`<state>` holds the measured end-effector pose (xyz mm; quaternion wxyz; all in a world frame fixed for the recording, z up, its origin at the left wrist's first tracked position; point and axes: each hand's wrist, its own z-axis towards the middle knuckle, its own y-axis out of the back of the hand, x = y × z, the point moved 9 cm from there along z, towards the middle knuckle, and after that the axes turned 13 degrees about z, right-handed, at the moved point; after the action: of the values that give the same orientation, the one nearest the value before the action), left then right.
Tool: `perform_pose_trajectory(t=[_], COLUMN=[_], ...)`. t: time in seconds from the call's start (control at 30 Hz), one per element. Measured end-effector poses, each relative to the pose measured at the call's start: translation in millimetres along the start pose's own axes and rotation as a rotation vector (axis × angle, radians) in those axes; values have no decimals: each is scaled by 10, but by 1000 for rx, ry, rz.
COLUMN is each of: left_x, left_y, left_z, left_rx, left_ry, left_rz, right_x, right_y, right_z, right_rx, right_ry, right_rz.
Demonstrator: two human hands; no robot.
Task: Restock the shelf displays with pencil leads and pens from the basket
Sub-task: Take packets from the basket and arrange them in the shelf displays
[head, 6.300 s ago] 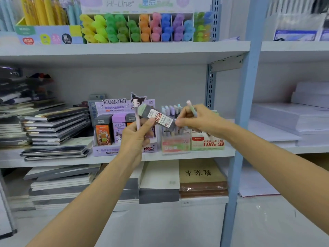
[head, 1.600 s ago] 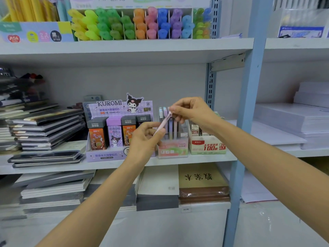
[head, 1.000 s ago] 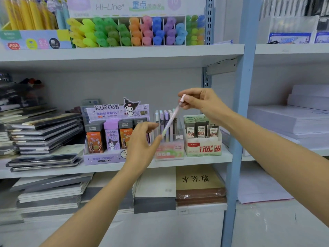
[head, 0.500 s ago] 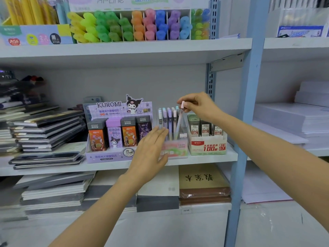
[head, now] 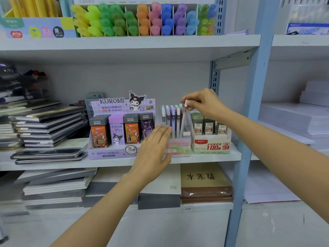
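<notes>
- Grey shelf (head: 204, 158) carries the Fruit Soda pen box (head: 179, 147).
- Right hand (head: 203, 102) pinches the pink pen (head: 183, 120) by its cap, straight above the box; the pen is near upright, tip down inside its right end.
- Left hand (head: 153, 150), fingers straight and empty, lies against the box's front-left.

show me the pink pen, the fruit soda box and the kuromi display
pink pen (head: 183, 120): head view, middle of the barrel
fruit soda box (head: 182, 149): head view, front wall
kuromi display (head: 114, 106): head view, header card
</notes>
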<state>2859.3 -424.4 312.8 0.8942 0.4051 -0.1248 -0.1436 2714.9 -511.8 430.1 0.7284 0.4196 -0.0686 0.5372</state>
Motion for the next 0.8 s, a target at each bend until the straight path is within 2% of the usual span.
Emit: perform_pose_trajectory(t=[0.23, 0.4, 0.63, 0.73, 0.8], left_x=[-8, -8, -24, -47, -58], left_y=[-2, -15, -19, 26, 66], left_z=[3, -1, 0, -63, -200], left_rx=[-5, -3, 11, -28, -116], left_ry=[2, -6, -10, -9, 19], left_rz=[-7, 6, 0, -7, -3], right_x=[-26, -48, -108, 70, 267], right_y=[-57, -95, -144, -120, -187], right_z=[9, -14, -58, -211, -449], right_rx=[63, -51, -67, -131, -168], right_ry=[-67, -43, -68, 20, 137], right_rz=[-6, 72, -79, -112, -43])
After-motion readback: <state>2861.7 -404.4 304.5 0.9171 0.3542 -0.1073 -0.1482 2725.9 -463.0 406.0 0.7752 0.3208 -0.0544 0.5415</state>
